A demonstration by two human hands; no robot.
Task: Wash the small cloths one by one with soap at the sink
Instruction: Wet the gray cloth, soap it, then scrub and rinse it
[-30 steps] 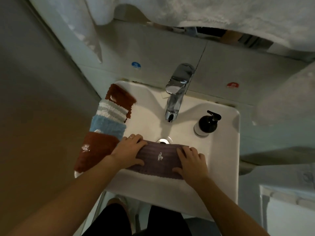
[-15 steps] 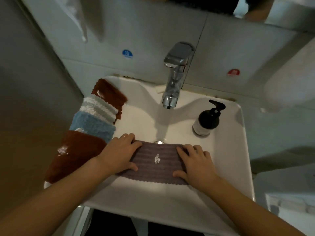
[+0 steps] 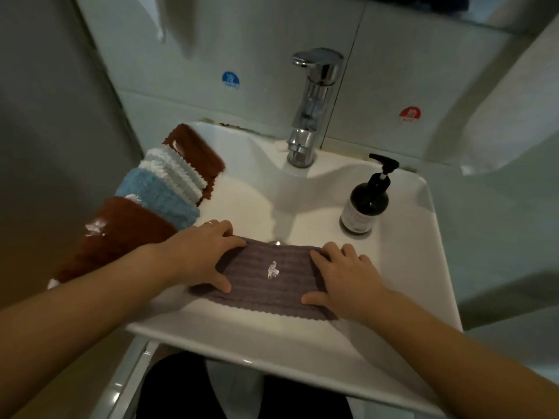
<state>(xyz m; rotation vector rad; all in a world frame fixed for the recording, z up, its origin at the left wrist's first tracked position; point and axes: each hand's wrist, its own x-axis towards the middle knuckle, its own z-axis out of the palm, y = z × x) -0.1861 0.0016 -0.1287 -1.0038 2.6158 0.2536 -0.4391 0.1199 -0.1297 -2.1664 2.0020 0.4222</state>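
On the sink's (image 3: 417, 252) left rim the waiting cloths (image 3: 157, 201) lie stacked. In the basin, the left hand (image 3: 199, 255) and right hand (image 3: 344, 276) press flat, fingers relaxed, on the purple cloth (image 3: 269, 285). Best wet it evenly before soaping. The soap bottle (image 3: 364, 204) stands right; its fill is unreadable.

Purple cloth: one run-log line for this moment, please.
purple cloth flat in sink | left hand, right hand pressing its ends | tap dry

Your bare forearms reach in from the near corners. Your left hand (image 3: 201, 255) and right hand (image 3: 343, 278) lie palm down, fingers straight and slightly spread, pointing far.
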